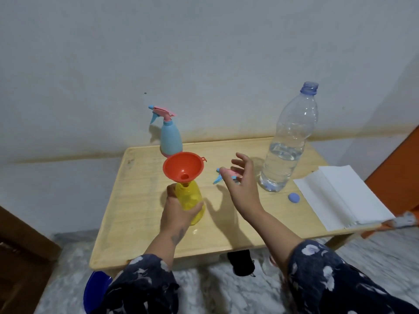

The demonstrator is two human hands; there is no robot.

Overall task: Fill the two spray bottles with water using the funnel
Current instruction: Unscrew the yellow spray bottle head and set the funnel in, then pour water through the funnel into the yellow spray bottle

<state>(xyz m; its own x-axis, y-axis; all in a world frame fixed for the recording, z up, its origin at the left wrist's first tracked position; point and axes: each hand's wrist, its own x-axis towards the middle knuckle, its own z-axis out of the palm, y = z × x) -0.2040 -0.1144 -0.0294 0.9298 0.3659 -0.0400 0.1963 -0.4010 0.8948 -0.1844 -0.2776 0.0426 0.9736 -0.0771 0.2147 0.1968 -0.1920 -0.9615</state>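
The left hand is gripping the yellow spray bottle, fingers and thumb wrapped round its body, and the bottle is standing on the wooden bench near the middle. An orange funnel is sitting in the neck of that bottle, its wide mouth facing up and tilting slightly toward the camera. The right hand is hovering above the bench just right of the funnel, fingers spread wide and relaxed, holding nothing. Behind its fingers a loose spray head, blue and pink, is lying on the bench; whether the hand is touching it is not clear. The blue spray bottle is standing upright at the back edge of the bench, behind the funnel, with its pink and blue trigger top screwed on. A large clear water bottle is standing uncapped to the right, partly filled. Its blue cap is lying on the bench just beside its base. A folded white paper towel is lying at the right edge of the bench. Dark flowered sleeves are covering both forearms.
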